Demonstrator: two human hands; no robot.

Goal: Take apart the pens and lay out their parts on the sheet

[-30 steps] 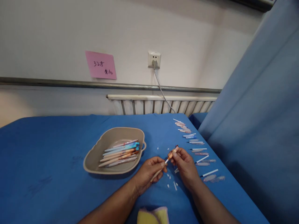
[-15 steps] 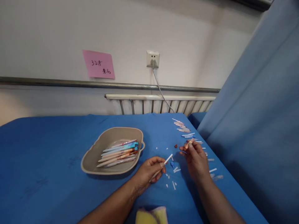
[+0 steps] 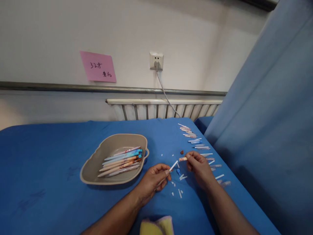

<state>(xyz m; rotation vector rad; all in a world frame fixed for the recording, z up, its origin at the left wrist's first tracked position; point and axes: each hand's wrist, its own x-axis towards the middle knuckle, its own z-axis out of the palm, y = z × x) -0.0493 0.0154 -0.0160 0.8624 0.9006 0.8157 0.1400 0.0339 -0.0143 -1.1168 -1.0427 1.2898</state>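
Note:
My left hand (image 3: 156, 179) is closed around a slim pen part, from which a white stick (image 3: 173, 165) points up and to the right; the fingers hide most of it. Between the fingertips of my right hand (image 3: 199, 166) is a short peach-coloured patterned pen barrel piece (image 3: 182, 159). Its end is close to the tip of the white stick; whether they touch I cannot tell. Below and between the hands lie a blue pen piece (image 3: 178, 172), white strips (image 3: 180, 193) and several tiny white bits (image 3: 172, 194). A small brown piece (image 3: 181, 152) lies just beyond.
Left of my hands stands a beige basin (image 3: 91, 163) with several assembled pens (image 3: 119, 164) in it. Pen parts (image 3: 188, 131) lie in groups along the table's right side. A yellow cloth (image 3: 156, 227) is at the near edge. A blue curtain (image 3: 264, 98) hangs at right.
My right hand has moved left and slightly down, bringing the peach barrel piece near the white stick. The left hand keeps its hold. The whole view has shifted a little.

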